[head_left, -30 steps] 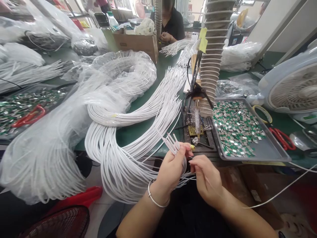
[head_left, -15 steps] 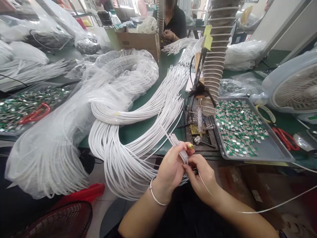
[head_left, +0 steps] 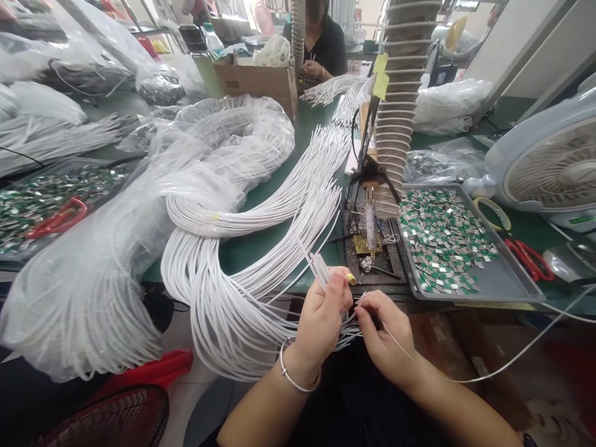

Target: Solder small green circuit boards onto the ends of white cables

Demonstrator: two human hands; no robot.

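My left hand [head_left: 323, 310] is closed around a bundle of white cables [head_left: 318, 268], whose cut ends point up and to the left. A yellow wrap covers one fingertip of this hand. Just to its right, my right hand [head_left: 384, 329] pinches a thin pale wire [head_left: 505, 370] between thumb and forefinger. From the fingers this wire crosses the hand and curves off to the right. Beyond my hands a soldering iron [head_left: 370, 217] hangs tip down in a black holder. Long white cables [head_left: 274, 273] lie in curved bunches to the left and droop over the table edge.
A grey tray [head_left: 514, 282] with many small green-and-silver connector boards stands at right, near red-handled scissors [head_left: 531, 259] and a fan [head_left: 554, 161]. A ribbed duct [head_left: 395, 112] hangs above the iron. Plastic-wrapped cables [head_left: 107, 267] fill the left. Across the table sits a co-worker [head_left: 328, 46].
My hands have moved apart, leaving a gap between them. The left hand has turned more upright with its bundle. The whole view has shifted slightly.
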